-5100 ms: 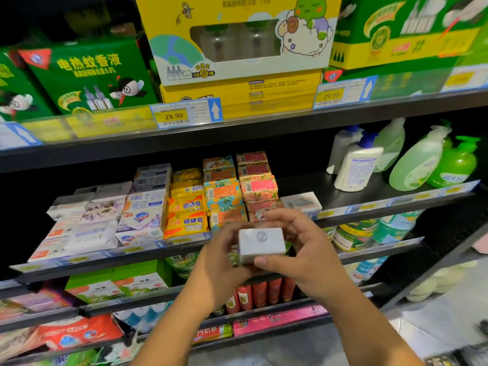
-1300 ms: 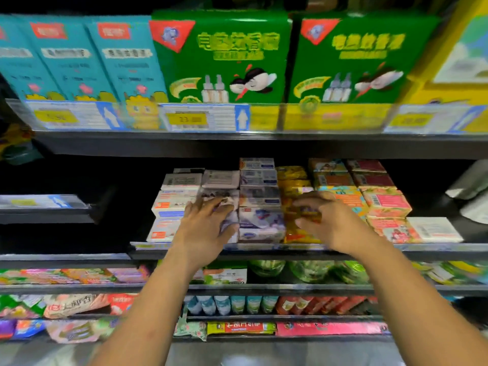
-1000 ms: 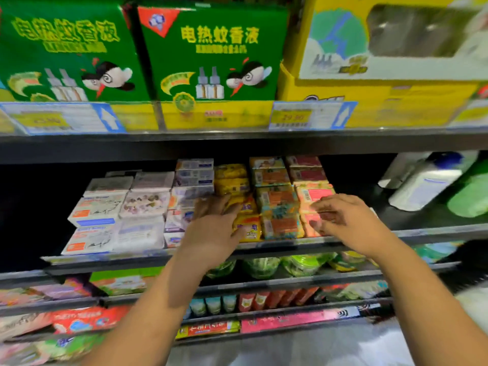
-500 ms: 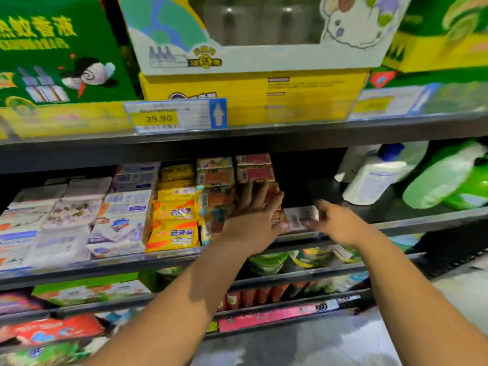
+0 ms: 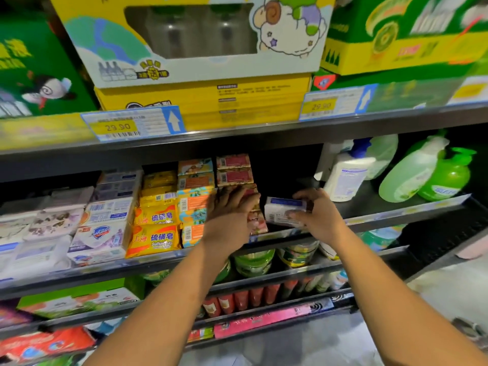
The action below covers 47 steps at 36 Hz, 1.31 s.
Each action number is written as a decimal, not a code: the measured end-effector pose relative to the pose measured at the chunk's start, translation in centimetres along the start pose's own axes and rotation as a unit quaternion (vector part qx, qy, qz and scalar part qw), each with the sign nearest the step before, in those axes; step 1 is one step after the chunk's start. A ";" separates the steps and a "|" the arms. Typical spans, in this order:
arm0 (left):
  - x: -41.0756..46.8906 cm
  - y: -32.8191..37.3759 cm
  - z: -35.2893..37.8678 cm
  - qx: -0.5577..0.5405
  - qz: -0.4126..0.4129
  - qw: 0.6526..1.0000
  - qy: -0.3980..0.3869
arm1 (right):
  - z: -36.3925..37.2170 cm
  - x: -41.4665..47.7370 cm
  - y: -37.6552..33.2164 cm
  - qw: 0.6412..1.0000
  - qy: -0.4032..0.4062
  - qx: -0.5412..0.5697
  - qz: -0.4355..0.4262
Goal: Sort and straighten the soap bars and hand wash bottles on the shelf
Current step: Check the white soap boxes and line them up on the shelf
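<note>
Left hand (image 5: 229, 217): fingers straight, pressed flat on the red soap stack (image 5: 233, 170). Right hand (image 5: 320, 220): fingers curled round the white soap bar (image 5: 282, 210), just beside that stack at the shelf (image 5: 396, 216) front edge. Bare shelf separates it from the hand wash bottles (image 5: 346, 178). The bar lay flatter half a second earlier and is now tilted up.

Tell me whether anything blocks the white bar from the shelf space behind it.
Nothing visible does. The right hand holds the white bar beside the red stack, which the left hand touches. The shelf behind shows no item before the bottles.
</note>
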<state>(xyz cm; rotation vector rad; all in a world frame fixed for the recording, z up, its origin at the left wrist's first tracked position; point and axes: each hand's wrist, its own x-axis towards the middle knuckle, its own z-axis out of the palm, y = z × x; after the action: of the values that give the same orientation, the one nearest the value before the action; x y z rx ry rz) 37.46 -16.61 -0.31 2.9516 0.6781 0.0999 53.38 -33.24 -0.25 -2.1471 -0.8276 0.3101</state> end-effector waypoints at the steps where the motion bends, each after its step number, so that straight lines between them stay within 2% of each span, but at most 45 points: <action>1: 0.1 -0.1 -0.1 -0.007 0.001 1.000 -0.007 | -0.1 -0.3 -0.2 1.000 0.015 0.012 0.000; 4: 0.3 -0.6 -0.7 -0.036 0.019 0.999 -0.022 | -0.4 -1.2 -0.9 0.997 0.068 0.023 -0.027; 7: -0.2 -1.4 -2.1 -0.138 0.052 0.989 -0.019 | -1.0 -2.3 -2.1 0.990 0.118 0.061 -0.054; 9: -1.4 -1.4 -3.2 -0.211 0.081 0.974 -0.019 | -1.4 -3.1 -2.9 0.984 0.125 0.121 -0.046; 11: -2.8 -1.0 -3.8 -0.229 0.128 0.965 -0.005 | -1.6 -4.2 -4.2 0.968 0.108 0.225 -0.014; 14: -4.6 -0.2 -3.5 -0.214 0.215 0.947 0.104 | -1.4 -5.9 -6.0 0.928 0.064 0.365 0.042; 17: -5.7 -0.2 -2.6 -0.209 0.263 0.915 0.222 | -0.9 -7.2 -7.0 0.896 0.000 0.436 0.085; 20: -6.3 -1.2 -2.5 -0.182 0.272 0.909 0.257 | -0.7 -8.1 -7.9 0.863 -0.051 0.484 0.135; 24: -7.3 -2.3 -3.1 -0.183 0.271 0.912 0.248 | -0.1 -8.7 -8.4 0.818 -0.112 0.536 0.177; 27: -8.2 -2.4 -3.4 -0.243 0.236 0.912 0.234 | 0.4 -9.3 -8.6 0.821 -0.145 0.521 0.182; 29: -8.9 -2.0 -3.5 -0.337 0.161 0.905 0.204 | 0.4 -9.8 -8.8 0.832 -0.178 0.502 0.156; 30: -9.3 -1.6 -3.6 -0.404 0.112 0.889 0.183 | 0.3 -10.0 -8.8 0.838 -0.198 0.491 0.134; 31: -9.6 -1.0 -3.7 -0.496 0.067 0.851 0.159 | 0.2 -10.2 -8.9 0.845 -0.210 0.480 0.111; 33: -9.9 0.3 -3.8 -0.667 0.003 0.732 0.138 | 0.2 -10.5 -9.1 0.867 -0.207 0.448 0.064; 34: -10.0 0.8 -3.9 -0.705 -0.022 0.694 0.145 | 0.3 -10.5 -9.2 0.883 -0.195 0.425 0.045; 35: -10.0 1.3 -4.1 -0.714 -0.038 0.682 0.152 | 0.4 -10.6 -9.3 0.898 -0.176 0.402 0.034; 38: -10.3 1.9 -4.7 -0.689 -0.033 0.707 0.156 | 0.7 -10.7 -9.4 0.921 -0.099 0.375 0.040; 40: -10.6 1.6 -4.8 -0.695 0.004 0.710 0.115 | 0.6 -11.0 -9.4 0.917 -0.074 0.390 0.050; 41: -10.9 1.1 -4.7 -0.684 0.035 0.722 0.092 | 0.5 -11.1 -9.4 0.907 -0.072 0.410 0.059; 43: -11.3 0.2 -4.6 -0.583 0.086 0.806 0.057 | 0.0 -11.2 -9.2 0.882 -0.093 0.455 0.079; 44: -11.4 -0.3 -4.5 -0.514 0.097 0.850 0.063 | -0.1 -11.3 -9.0 0.870 -0.115 0.473 0.080; 45: -11.3 -0.5 -4.5 -0.459 0.103 0.878 0.089 | -0.4 -11.3 -8.8 0.855 -0.143 0.492 0.077; 46: -11.2 -0.9 -4.4 -0.438 0.103 0.885 0.120 | -0.5 -11.4 -8.7 0.838 -0.175 0.512 0.071; 47: -11.2 -1.0 -4.5 -0.447 0.098 0.878 0.142 | -0.6 -11.4 -8.4 0.824 -0.208 0.524 0.065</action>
<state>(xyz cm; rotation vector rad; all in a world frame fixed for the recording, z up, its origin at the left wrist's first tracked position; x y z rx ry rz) 26.58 -20.18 3.56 2.0937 0.2338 0.6729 41.23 -37.09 5.94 -1.0836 -0.5187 1.0578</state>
